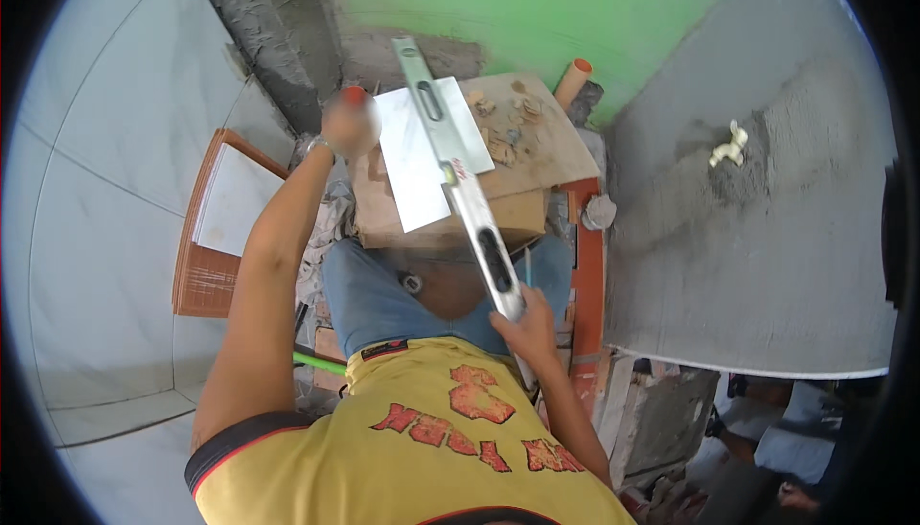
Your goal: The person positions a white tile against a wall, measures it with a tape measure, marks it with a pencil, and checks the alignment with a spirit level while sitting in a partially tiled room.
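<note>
A silvery spirit level (467,194) lies slantwise over a white tile piece (410,166). My right hand (529,326) is closed around the level's near end, close to my lap. A thin pencil (527,266) sticks up beside that hand's fingers. My left hand (351,126) is at the left edge of the tile piece, blurred but seemingly closed. Something red (355,96) shows at its top, too smeared to name. The tile rests on a dusty board (551,147) on top of a cardboard box (522,218).
Broken chips (503,147) lie on the board. An orange pipe (574,82) stands by the green wall (537,8). A tap-like fitting (730,145) juts from the grey wall at right. Stacked tiles (230,204) lean at left. Another person (795,439) is at lower right.
</note>
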Motion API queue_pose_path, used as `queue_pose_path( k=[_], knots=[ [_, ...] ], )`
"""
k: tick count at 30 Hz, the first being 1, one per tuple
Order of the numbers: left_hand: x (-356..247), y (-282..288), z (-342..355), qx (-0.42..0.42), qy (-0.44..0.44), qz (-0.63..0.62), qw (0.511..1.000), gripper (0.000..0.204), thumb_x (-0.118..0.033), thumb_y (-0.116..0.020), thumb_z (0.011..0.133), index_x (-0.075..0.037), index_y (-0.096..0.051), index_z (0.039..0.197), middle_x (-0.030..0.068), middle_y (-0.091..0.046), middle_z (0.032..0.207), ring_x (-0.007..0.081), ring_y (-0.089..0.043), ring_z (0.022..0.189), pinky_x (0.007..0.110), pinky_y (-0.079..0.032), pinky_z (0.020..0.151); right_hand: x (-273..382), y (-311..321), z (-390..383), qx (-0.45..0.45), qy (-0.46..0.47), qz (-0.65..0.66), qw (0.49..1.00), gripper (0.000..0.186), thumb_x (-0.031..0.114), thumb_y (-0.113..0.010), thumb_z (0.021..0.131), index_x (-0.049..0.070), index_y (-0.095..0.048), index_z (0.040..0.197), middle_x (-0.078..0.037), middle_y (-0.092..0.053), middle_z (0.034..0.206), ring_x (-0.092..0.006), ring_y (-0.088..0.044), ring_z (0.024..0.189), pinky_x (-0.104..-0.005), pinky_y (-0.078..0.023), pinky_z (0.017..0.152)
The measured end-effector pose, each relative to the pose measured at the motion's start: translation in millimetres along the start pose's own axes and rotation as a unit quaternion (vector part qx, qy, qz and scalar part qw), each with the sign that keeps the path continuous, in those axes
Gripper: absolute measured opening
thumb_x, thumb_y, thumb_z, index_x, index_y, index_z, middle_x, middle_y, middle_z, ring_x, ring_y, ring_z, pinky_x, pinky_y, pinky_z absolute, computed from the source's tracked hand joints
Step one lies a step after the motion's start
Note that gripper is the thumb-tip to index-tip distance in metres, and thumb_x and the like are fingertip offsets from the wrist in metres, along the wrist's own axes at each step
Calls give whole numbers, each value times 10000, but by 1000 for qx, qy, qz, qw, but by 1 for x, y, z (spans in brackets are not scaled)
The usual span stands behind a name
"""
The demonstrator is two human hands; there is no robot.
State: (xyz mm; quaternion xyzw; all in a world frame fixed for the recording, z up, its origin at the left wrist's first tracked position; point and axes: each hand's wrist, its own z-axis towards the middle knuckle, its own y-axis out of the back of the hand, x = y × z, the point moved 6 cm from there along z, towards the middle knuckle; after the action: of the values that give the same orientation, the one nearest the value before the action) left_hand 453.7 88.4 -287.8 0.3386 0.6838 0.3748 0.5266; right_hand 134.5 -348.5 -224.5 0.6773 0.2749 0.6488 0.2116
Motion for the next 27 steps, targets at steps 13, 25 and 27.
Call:
queue_pose_path(
  k=[13, 25, 27],
  knots=[
    [-51, -86, -76, -143, -99, -115, 978, 803, -524, -426, 980, 70, -273, 1498, 389, -520, 1310, 520, -456, 1285, 499, -313, 1131, 23, -84, 19, 29, -19, -4, 999, 549, 209, -671, 775, -7, -507, 1253, -228, -530, 1105, -458, -587, 994, -513, -501, 835],
    [-76, -106, -85, -117, -77, -9, 990, 669, -486, -343, 1022, -105, -254, 1564, 161, -296, 1600, 479, -185, 1470, 637, -27, 1168, 2, -86, 19, 48, -68, -23, 996, 689, 252, -723, 789, -5, -448, 1366, -216, -503, 1191, -428, -590, 1065, -492, -511, 871],
    [-75, -108, -86, -114, -79, -13, 990, 663, -479, -343, 1023, -107, -254, 1565, 160, -297, 1600, 470, -187, 1472, 636, -28, 1168, 3, -87, 17, 49, -56, -23, 997, 689, 247, -730, 793, -38, -444, 1352, -230, -498, 1180, -427, -596, 1056, -484, -522, 856]
  ],
)
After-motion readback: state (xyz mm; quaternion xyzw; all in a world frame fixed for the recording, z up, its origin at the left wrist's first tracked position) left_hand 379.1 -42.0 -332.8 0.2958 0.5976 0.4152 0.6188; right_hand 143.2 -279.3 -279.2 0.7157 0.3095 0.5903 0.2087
